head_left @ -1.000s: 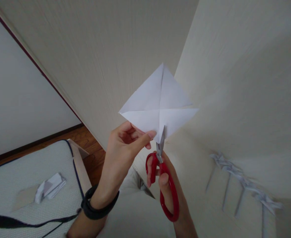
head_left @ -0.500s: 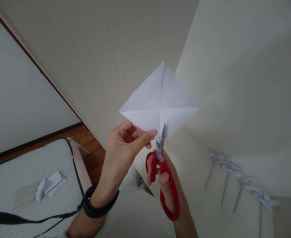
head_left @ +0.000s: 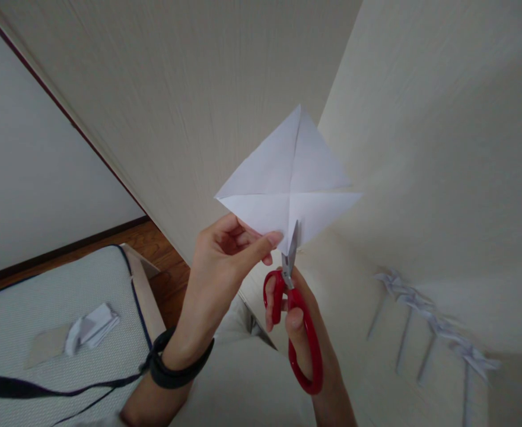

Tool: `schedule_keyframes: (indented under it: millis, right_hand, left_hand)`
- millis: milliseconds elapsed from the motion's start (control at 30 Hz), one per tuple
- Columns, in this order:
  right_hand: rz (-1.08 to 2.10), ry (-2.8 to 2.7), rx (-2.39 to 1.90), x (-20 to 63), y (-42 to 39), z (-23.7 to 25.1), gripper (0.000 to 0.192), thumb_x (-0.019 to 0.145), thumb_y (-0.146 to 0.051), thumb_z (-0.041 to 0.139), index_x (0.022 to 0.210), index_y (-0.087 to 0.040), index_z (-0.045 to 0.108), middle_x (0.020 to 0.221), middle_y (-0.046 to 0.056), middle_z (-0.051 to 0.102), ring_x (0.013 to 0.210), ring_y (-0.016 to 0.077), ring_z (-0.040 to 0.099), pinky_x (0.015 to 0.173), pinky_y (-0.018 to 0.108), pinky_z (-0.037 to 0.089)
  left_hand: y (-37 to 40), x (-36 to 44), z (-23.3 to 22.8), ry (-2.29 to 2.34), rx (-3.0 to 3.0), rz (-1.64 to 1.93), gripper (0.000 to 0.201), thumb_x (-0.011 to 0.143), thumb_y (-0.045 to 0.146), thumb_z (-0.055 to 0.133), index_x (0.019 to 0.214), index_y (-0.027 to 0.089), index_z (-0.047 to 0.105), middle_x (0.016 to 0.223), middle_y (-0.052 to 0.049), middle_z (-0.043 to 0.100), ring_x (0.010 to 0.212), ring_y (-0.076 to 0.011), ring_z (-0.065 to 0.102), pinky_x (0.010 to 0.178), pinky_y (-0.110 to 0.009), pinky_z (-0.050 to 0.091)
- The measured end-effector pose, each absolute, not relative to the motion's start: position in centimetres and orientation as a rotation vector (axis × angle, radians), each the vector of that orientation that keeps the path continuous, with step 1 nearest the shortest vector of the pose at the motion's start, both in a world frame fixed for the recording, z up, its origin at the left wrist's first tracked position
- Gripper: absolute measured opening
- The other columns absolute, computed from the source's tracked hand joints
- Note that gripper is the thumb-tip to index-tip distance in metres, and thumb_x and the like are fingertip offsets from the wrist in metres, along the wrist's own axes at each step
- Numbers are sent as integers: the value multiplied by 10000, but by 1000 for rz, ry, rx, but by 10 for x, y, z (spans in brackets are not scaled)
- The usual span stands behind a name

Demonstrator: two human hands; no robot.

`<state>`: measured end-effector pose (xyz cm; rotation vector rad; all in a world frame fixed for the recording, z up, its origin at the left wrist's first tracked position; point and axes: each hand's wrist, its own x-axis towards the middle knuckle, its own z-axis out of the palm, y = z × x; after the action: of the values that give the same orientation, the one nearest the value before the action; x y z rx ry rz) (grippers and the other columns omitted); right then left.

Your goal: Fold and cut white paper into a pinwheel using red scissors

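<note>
A square of white paper (head_left: 270,169), creased along both diagonals, is held up corner-on in front of me. A slit runs in from its right corner along the crease. My left hand (head_left: 232,249) pinches the paper near its bottom corner, thumb on top and fingers beneath. My right hand (head_left: 303,332) grips red-handled scissors (head_left: 315,356), with thumb and fingers through the loops. One blade lies over the paper beside the vertical crease at the bottom corner; the other blade is mostly hidden behind the sheet.
Several folded paper pinwheels (head_left: 434,323) on thin sticks lie in a row on the pale surface at lower right. On a light mattress (head_left: 96,273) at left are folded white papers (head_left: 98,325) and a beige piece (head_left: 50,345). A black strap (head_left: 12,385) trails from my left wristband (head_left: 172,362).
The upper part of the paper has tilted slightly to the right. Both hands and the scissors stay almost where they were.
</note>
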<state>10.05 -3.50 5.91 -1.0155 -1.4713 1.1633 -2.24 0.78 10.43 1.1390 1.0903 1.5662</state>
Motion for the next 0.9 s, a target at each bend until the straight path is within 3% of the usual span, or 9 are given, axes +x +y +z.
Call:
schedule_keyframes:
  millis: [300,533,900]
  right_hand:
    - [1171,-1458,-1017,100,-37,60,437,880,-676,466,840,-241,464,759,-4,523,619,124,479,555,267,458]
    - [1188,-1464,-1046,101,-37,64,375,891,-618,490,849,-246,459,771,3,531,641,139,492,573,280,455]
    - [1209,-1475,-1026,102,-36,64,481,869,-726,417,842,-247,449,768,1,510,637,138,478,579,288,451]
  left_hand:
    - [9,-22,106,1087,1132,1571,139,721,110,738,655,186,643,549,78,639,485,-47,585,491,-117,473]
    - [7,-22,107,1171,1170,1539,112,724,160,735,670,195,644,564,49,634,505,-98,603,502,-187,490]
    - [8,-23,107,1123,1141,1524,117,728,165,744,679,185,640,556,62,631,509,-72,586,513,-153,470]
